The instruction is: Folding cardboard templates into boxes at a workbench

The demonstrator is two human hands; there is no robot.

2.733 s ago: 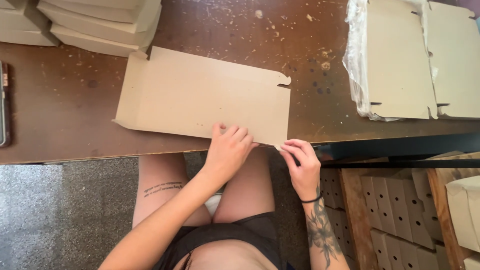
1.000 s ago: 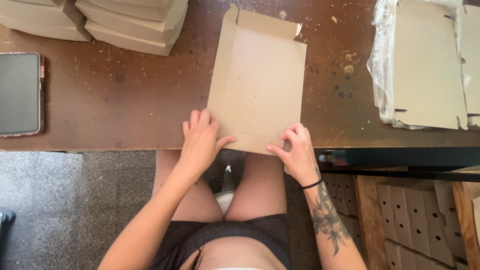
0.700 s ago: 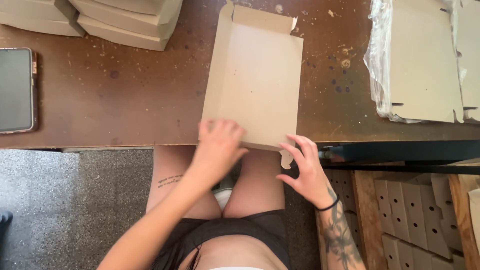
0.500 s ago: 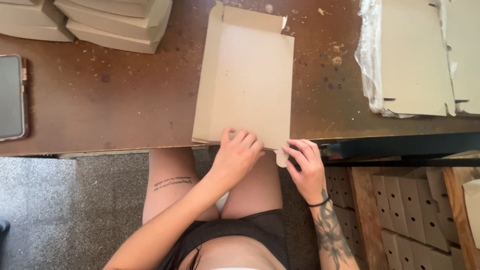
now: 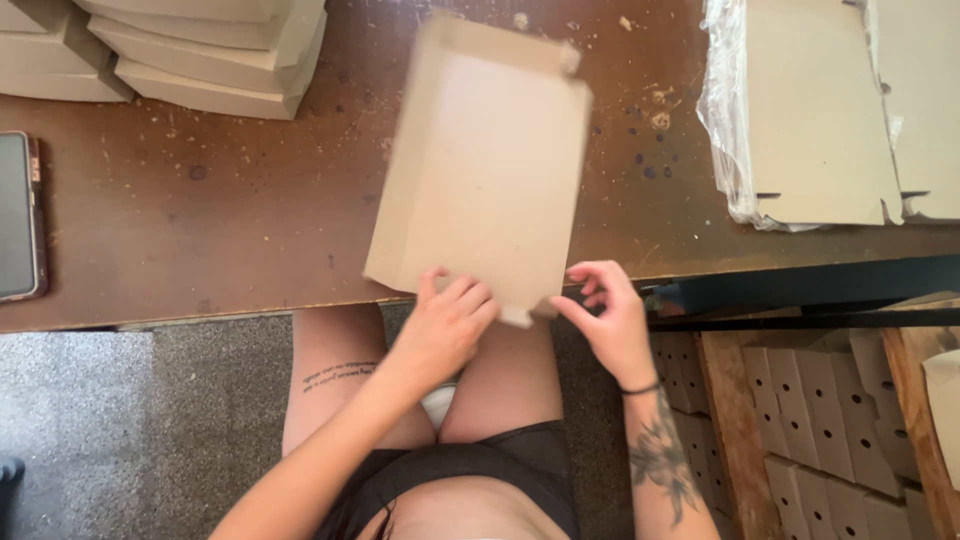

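Note:
A flat tan cardboard box blank (image 5: 480, 170) lies lengthwise on the dark brown table (image 5: 200, 220), its near end over the table's front edge, slightly blurred. My left hand (image 5: 445, 325) presses on the blank's near edge, fingers curled over it. My right hand (image 5: 605, 320) pinches the blank's near right corner tab between thumb and fingers. A black band sits on the right wrist.
Stacks of folded tan boxes (image 5: 190, 50) stand at the back left. A dark phone (image 5: 18, 215) lies at the left edge. Flat blanks in clear plastic wrap (image 5: 810, 110) lie at the right. Perforated cardboard pieces (image 5: 800, 430) fill a crate below right.
The blank was turned from crosswise to lengthwise, then tilted slightly. Both hands stayed at its near edge; the right hand moved in to the corner tab.

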